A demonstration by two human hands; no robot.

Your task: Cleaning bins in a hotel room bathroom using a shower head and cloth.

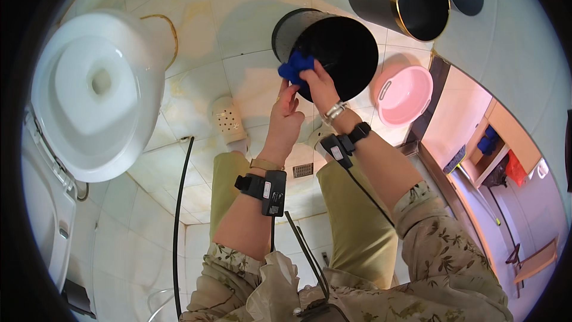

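Note:
My right hand (319, 85) grips a bunched blue cloth (297, 66) at the near left side of the mouth of a dark round bin (286, 36). The bin leans with its black inside facing me. Just left of it, my left hand (286, 118) is raised with its fingertips at the lower edge of the cloth; whether they pinch the cloth or the bin's rim cannot be told. Black devices are strapped on both wrists.
A white toilet (147, 98) stands at left. Right of the dark bin are a pink plastic basin (404, 96) and a dark bin with a gold rim (395, 0). A floor drain (303, 170) lies between my legs. A doorway opens at right, with a broom (456, 161) beyond.

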